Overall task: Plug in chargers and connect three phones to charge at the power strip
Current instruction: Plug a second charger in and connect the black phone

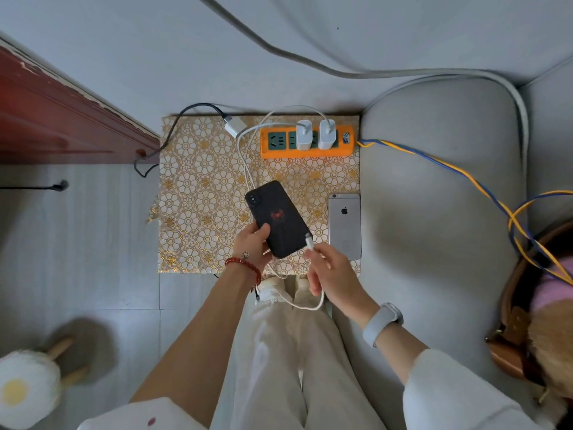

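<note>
Gold-flowered cloth on the small table (198, 193) carries the orange power strip (307, 141), two white chargers (315, 135) plugged in. Above it the left hand (252, 243) grips the black phone (279, 218), long axis slanting from far-left down to near-right. Its port end meets the right hand (328, 268), pinching the white cable plug (309, 242), seemingly at the port; the silver phone (345, 226) lies just right

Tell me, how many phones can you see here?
2. A black phone is held in the left hand; a silver phone lies face-down on the patterned mat. A third may be out of view.
</note>
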